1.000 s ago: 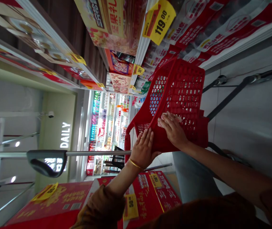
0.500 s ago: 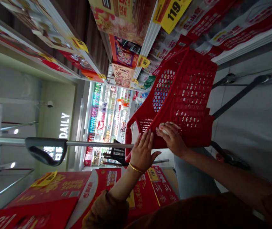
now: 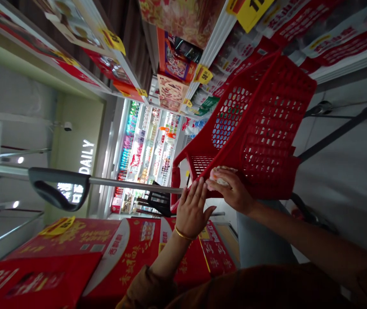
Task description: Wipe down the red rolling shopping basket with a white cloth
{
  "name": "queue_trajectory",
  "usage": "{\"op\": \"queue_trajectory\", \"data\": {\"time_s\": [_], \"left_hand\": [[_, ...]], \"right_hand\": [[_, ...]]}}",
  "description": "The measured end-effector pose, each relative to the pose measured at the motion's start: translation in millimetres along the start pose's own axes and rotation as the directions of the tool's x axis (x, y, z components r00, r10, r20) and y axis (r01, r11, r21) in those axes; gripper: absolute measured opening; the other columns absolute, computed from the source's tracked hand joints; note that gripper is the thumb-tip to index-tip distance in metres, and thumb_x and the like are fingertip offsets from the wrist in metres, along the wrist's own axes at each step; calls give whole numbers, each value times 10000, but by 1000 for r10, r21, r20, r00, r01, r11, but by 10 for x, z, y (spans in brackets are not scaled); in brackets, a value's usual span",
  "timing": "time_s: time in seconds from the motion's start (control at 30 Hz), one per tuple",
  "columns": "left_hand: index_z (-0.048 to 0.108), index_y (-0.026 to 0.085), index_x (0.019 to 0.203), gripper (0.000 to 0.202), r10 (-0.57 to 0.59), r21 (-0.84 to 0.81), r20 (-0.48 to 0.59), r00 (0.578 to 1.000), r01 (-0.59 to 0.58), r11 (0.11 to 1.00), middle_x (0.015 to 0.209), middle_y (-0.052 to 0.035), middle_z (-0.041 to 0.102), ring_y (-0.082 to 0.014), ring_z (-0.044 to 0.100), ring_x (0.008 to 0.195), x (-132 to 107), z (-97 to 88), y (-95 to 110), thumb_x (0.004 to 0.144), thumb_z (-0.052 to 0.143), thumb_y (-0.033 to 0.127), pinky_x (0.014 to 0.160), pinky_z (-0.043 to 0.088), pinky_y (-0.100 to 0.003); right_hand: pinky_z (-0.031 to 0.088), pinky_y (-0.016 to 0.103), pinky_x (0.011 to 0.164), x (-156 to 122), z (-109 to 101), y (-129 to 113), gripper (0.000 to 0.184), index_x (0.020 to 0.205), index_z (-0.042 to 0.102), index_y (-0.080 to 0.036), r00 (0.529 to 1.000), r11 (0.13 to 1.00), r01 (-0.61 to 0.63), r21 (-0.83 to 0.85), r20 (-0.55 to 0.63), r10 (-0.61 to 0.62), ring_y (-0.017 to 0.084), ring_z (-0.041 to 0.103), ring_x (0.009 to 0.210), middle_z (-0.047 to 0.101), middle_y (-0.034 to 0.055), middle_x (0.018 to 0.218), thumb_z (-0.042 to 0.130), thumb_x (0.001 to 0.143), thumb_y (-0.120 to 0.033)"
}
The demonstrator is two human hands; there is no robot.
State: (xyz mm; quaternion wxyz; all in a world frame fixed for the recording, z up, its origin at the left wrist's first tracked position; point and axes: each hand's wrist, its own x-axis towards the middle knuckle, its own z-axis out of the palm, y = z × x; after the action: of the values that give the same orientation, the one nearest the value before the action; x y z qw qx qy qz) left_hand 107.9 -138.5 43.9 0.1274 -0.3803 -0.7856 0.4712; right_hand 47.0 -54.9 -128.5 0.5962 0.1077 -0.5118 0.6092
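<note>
The view lies on its side, with the ceiling at the left and the floor at the right. A crumpled white and pink cloth (image 3: 222, 177) is bunched under my right hand (image 3: 235, 192), whose bent fingers press it against the wall of a red plastic shopping cart (image 3: 267, 124). My left hand (image 3: 192, 209), with a gold bangle at the wrist, lies flat along the cart's rim near its handle end. Its fingers are straight and the thumb stands apart. Part of the cloth is hidden by the right fingers.
A metal pole (image 3: 132, 184) with a black grip (image 3: 58, 189) meets the cart's end. Shelves with bottled water packs (image 3: 328, 34) and yellow price tags (image 3: 249, 13) run beside the cart. Red gift boxes (image 3: 132, 257) are stacked near my left arm. Grey tiled floor (image 3: 347, 171) shows beyond the cart.
The cart's basket now appears further right and larger in view. My right hand and the cloth have shifted slightly towards my left hand, and more of the cloth shows. The left hand stays on the rim.
</note>
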Motion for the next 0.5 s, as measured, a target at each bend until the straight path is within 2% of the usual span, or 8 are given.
{"op": "queue_trajectory", "data": {"time_s": [0.07, 0.17, 0.33, 0.5], "left_hand": [[211, 46, 1507, 752, -42, -9, -47, 998, 42, 999, 1495, -185, 417, -294, 330, 1428, -43, 22, 8, 952, 427, 505, 1162, 256, -456], [188, 1, 1501, 780, -108, -20, -95, 990, 107, 994, 1481, -238, 415, -310, 252, 1459, -81, 50, 28, 947, 447, 485, 1154, 271, -454], [198, 14, 1501, 730, -152, -48, -105, 983, 148, 988, 1486, -233, 410, -298, 191, 1480, -85, 76, 80, 963, 419, 455, 1173, 234, -470], [175, 37, 1511, 726, -185, -104, -103, 977, 174, 979, 1477, -225, 428, -307, 253, 1460, -84, 87, 112, 956, 439, 423, 1174, 229, -498]], "right_hand": [[463, 430, 1095, 67, 2, -21, 366, 1300, 569, -242, 997, 996, 75, 38, 13, -76, 217, 468, 1328, 623, 66, 1271, 505, 954, -142], [456, 449, 1110, 154, 2, -22, 372, 1328, 540, -227, 982, 987, 149, 59, 108, -154, 213, 434, 1359, 628, 55, 1286, 479, 969, -150], [450, 458, 1109, 246, -25, 40, 332, 1279, 586, -226, 960, 972, 233, 19, 158, -233, 206, 462, 1328, 664, 44, 1228, 498, 965, -163], [457, 472, 1095, 291, -97, 124, 292, 1227, 619, -204, 937, 952, 304, -27, 187, -294, 232, 475, 1304, 659, 44, 1223, 488, 968, -172]]}}
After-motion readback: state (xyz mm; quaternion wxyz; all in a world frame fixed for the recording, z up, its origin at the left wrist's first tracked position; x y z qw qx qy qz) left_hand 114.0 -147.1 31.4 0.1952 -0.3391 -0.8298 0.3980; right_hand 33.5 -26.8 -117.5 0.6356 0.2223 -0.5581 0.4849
